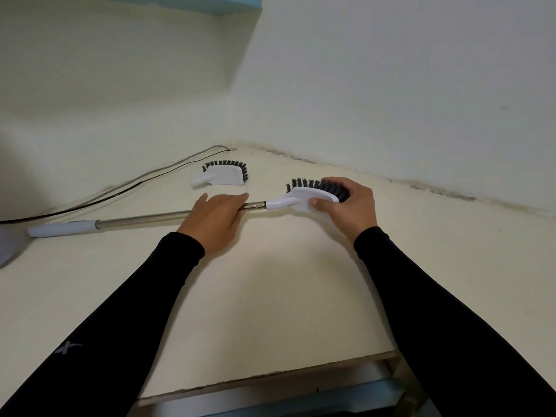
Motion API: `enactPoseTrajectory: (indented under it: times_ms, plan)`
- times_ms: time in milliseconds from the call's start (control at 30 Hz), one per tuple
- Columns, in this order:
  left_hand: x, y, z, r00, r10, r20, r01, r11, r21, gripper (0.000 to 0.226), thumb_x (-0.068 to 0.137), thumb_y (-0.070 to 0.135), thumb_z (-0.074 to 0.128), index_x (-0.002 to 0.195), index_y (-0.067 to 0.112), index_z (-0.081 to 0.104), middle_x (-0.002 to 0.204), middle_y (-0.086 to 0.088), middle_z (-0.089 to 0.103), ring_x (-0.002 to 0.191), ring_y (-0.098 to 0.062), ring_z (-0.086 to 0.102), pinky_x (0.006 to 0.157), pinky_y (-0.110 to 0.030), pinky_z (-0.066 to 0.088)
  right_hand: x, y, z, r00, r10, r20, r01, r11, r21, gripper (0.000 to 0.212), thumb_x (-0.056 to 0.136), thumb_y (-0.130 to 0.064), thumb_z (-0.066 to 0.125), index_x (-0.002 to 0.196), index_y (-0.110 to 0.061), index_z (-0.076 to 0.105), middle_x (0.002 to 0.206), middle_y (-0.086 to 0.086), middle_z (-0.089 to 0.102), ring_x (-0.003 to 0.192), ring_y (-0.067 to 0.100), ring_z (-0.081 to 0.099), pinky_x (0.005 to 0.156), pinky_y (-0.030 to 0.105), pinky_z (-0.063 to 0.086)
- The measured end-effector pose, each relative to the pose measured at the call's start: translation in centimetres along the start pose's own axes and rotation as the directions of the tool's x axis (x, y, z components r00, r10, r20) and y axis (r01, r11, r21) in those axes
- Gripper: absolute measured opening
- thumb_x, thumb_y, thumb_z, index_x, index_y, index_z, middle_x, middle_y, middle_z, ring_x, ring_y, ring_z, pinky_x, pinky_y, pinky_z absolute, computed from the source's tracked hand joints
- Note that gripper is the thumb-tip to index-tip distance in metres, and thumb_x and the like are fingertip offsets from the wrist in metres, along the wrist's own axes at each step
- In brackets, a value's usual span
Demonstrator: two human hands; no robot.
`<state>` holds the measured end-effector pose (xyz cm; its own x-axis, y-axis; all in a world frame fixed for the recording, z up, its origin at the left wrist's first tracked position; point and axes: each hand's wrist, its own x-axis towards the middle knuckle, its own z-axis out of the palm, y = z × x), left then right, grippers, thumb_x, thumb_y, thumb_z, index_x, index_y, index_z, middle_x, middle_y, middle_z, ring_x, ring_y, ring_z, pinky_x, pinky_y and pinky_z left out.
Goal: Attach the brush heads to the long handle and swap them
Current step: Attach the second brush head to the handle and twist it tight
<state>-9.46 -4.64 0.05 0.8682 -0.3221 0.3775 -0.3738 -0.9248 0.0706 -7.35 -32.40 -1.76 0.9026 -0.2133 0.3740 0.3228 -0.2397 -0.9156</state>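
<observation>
Long handle (144,219) lies across the left-centre of the frame on the pale counter (285,296): metal tube with a grey-white grip at its far left end. Left hand (215,219) is closed over the tube just left of the joint, fingers wrapped round it. Right hand (346,206) grasps the brush head (313,194) at centre-right, thumb on the white back, fingers curled over the black bristles. The head's white neck meets the tube end, where small holes or buttons show in the dark collar; cannot tell whether the joint is fully locked.

Spare brush head (224,174) rests alone on the counter, above centre, well apart from both hands. A black cable (126,188) runs along the wall at upper left.

Handling judgement: tube looks stiff, light and smooth, so likely to slip or roll; hold close to the joint, as now, to resist twist. Head is rigid plastic; bristles yield, so press on the white back and edges, not the bristle tips. Neck is the thin part; avoid bending loads there. Long free end may swing and sweep the counter.
</observation>
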Motion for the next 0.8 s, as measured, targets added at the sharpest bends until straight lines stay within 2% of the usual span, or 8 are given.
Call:
enactPoseTrajectory:
  times_ms: [67,100,200,267,400,633,800]
  plan:
    - [0.0,0.0,-0.2,0.999,-0.009,0.038,0.008,0.999,0.036,0.023,0.1,0.019,0.035,0.117,0.021,0.051,0.105,-0.002,0.065,0.103,-0.031,0.057,0.098,-0.052,0.039,0.0,0.0,-0.1,1.0,-0.003,0.002,0.003,1.0,0.0,0.038,0.066,-0.008,0.091,0.099,-0.024,0.08,0.071,-0.028,0.07,0.066,-0.004,0.062,0.066,0.013,0.048]
    - [0.0,0.1,-0.3,0.999,-0.011,0.043,0.009,0.999,0.047,0.02,0.101,0.019,0.034,0.11,0.022,0.052,0.098,-0.002,0.065,0.095,-0.032,0.057,0.096,-0.051,0.04,0.1,0.1,-0.1,1.0,-0.005,0.003,0.005,1.0,-0.002,0.039,0.066,-0.008,0.091,0.098,-0.026,0.079,0.072,-0.029,0.071,0.066,-0.005,0.063,0.067,0.013,0.049]
    - [-0.1,0.3,-0.7,1.0,-0.011,0.017,0.011,1.0,0.014,0.021,0.1,0.017,0.038,0.083,0.021,0.05,0.075,-0.002,0.06,0.07,-0.032,0.053,0.069,-0.043,0.042,0.0,0.1,-0.1,1.0,-0.006,0.01,0.006,1.0,0.001,0.042,0.066,-0.009,0.092,0.096,-0.033,0.077,0.075,-0.03,0.072,0.069,-0.006,0.065,0.067,0.011,0.05]
    - [-0.1,0.4,-0.9,1.0,-0.02,-0.003,0.02,1.0,-0.02,0.022,0.099,0.018,0.041,0.082,0.016,0.055,0.072,-0.004,0.06,0.069,-0.032,0.053,0.062,-0.045,0.044,0.1,0.1,-0.1,1.0,-0.006,0.01,0.006,1.0,0.003,0.041,0.066,-0.009,0.092,0.098,-0.031,0.078,0.074,-0.031,0.072,0.068,-0.007,0.065,0.066,0.01,0.049]
    - [-0.2,0.6,-1.2,0.998,-0.031,-0.062,0.028,0.999,-0.045,0.02,0.094,0.016,0.051,0.075,0.015,0.057,0.063,-0.004,0.058,0.064,-0.032,0.049,0.06,-0.044,0.048,0.1,0.1,0.0,1.0,0.002,-0.002,-0.002,1.0,-0.003,0.038,0.066,-0.011,0.092,0.099,-0.026,0.081,0.072,-0.028,0.07,0.067,-0.004,0.063,0.069,0.016,0.049]
    - [-0.1,0.7,-1.1,0.983,-0.078,-0.166,0.071,0.996,-0.052,0.006,0.083,0.014,0.068,0.081,0.013,0.073,0.069,-0.007,0.071,0.072,-0.035,0.06,0.066,-0.043,0.052,0.0,0.0,0.1,1.0,0.012,0.011,-0.012,1.0,0.003,0.034,0.064,-0.013,0.092,0.091,-0.03,0.08,0.071,-0.028,0.071,0.066,-0.004,0.062,0.069,0.019,0.05]
    - [0.3,0.7,-0.5,0.971,-0.123,-0.206,0.108,0.991,-0.081,0.013,0.082,0.015,0.07,0.092,0.019,0.077,0.081,-0.005,0.075,0.081,-0.032,0.065,0.072,-0.042,0.052,-0.2,0.0,0.2,1.0,0.026,0.006,-0.026,1.0,-0.004,0.037,0.063,-0.016,0.093,0.097,-0.025,0.082,0.077,-0.021,0.073,0.07,0.001,0.065,0.073,0.023,0.051]
